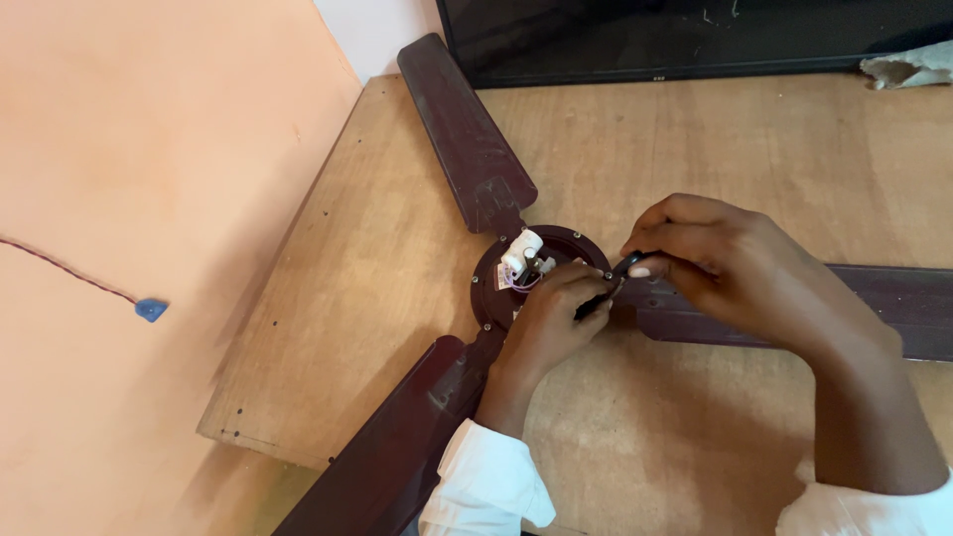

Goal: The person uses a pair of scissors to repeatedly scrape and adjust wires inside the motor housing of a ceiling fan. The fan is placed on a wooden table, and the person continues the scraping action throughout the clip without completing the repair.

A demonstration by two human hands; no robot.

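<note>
- A wooden tabletop (754, 159) fills the view, set against an orange wall (149, 149) on the left, where a thin red wire runs to a small blue clip (151, 310); a dark screen (695, 35) stands along the far edge.
- A dark brown ceiling fan lies flat on the wood — its round motor hub (501, 293) near the middle, three blades reaching out, one (467, 134) toward the far left corner.
- A white capacitor (520, 252) with loose wires sits in the open hub.
- The left hand (546, 323) rests on the hub, fingers curled and pressed around a slim black tool (601, 296).
- The right hand (730, 268) pinches the same tool's upper end just beside the hub rim.
- By the look of it, work on the hub's fittings is mid-step — the next move calls for steady, fine fingertip control near the wires.
</note>
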